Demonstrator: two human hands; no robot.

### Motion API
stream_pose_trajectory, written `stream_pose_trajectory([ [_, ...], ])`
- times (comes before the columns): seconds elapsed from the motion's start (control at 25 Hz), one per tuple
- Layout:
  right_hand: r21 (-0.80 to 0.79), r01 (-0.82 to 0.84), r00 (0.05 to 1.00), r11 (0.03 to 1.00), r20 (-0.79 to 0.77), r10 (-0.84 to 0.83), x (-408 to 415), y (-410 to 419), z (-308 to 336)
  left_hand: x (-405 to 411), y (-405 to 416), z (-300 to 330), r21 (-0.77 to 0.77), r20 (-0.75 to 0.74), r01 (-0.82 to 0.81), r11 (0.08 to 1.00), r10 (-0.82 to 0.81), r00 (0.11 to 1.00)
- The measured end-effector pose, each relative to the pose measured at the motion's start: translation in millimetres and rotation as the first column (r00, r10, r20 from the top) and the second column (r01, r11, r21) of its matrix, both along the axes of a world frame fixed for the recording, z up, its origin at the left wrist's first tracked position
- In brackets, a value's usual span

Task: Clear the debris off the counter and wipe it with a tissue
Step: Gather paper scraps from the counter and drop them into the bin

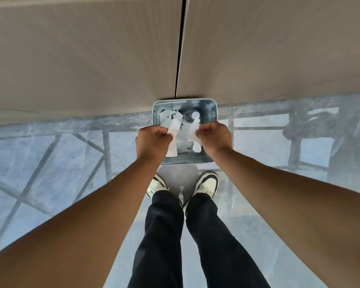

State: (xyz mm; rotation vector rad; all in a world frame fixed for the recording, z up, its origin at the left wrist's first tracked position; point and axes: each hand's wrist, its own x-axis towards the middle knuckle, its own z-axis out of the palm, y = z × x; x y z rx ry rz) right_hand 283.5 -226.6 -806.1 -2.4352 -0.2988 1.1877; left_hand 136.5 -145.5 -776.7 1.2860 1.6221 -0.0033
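Observation:
I look straight down at a grey bin (213, 110) standing on the floor against a beige cabinet front. My left hand (153, 141) is shut on a white tissue piece (173, 129) that hangs over the bin. My right hand (214, 138) is shut on another white tissue piece (193, 132), also over the bin. Both hands hover above the bin's near half, a short gap between them. Crumpled white paper and dark bits (169, 117) lie inside the bin. The counter top is out of view.
Beige cabinet doors (92, 59) with a dark vertical seam (180, 48) fill the upper half. The glossy grey floor (50, 159) reflects a window frame. My two feet in pale sneakers (207, 183) stand just behind the bin.

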Motion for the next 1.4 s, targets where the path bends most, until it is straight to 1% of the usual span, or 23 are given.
stream_pose_trajectory([
  [0.16,0.010,-0.001,1.000,1.000,0.022,0.000,-7,0,-5,-1,-6,-6,-0.032,-0.016,0.016,0.999,-0.016,1.000],
  [0.24,0.018,0.009,0.999,1.000,0.045,-0.010,-8,-1,-5,-3,-8,-5,-0.031,-0.019,0.031,0.999,-0.031,0.999],
  [0.36,0.038,0.011,0.999,0.999,0.036,-0.012,-12,-5,-2,-7,-8,-5,-0.021,-0.007,0.044,0.999,-0.044,0.999],
  [0.48,0.031,-0.026,1.000,0.999,0.004,0.026,-14,-8,5,-9,-7,4,-0.022,-0.007,0.066,0.998,-0.066,0.998],
  [0.68,0.012,-0.121,0.992,0.993,-0.040,0.122,-12,-14,35,-12,-4,32,0.009,-0.034,0.174,0.985,-0.174,0.984],
  [0.8,0.005,-0.133,0.990,0.991,-0.052,0.133,-8,-14,66,-17,-3,61,0.035,-0.047,0.258,0.965,-0.257,0.965],
  [0.88,0.003,-0.165,0.985,0.986,-0.055,0.165,-8,-15,90,-18,-2,83,0.057,-0.055,0.280,0.958,-0.277,0.959],
  [1.0,0.000,-0.194,0.980,0.981,-0.049,0.194,-9,-15,139,-17,4,129,0.104,-0.076,0.236,0.966,-0.229,0.971],
  [1.08,0.024,-0.209,0.977,0.978,-0.049,0.210,-9,-15,175,-14,8,165,0.127,-0.052,0.197,0.972,-0.192,0.980],
  [1.16,0.046,-0.196,0.980,0.980,-0.039,0.198,-7,-13,209,-12,8,200,0.170,-0.024,0.211,0.963,-0.210,0.978],
  [1.24,0.081,-0.205,0.979,0.975,-0.008,0.206,-9,-10,243,-13,9,232,0.221,-0.009,0.215,0.951,-0.218,0.976],
  [1.4,0.139,-0.284,0.958,0.949,0.086,0.274,-12,-7,313,-15,14,300,0.282,-0.019,0.199,0.939,-0.202,0.979],
])
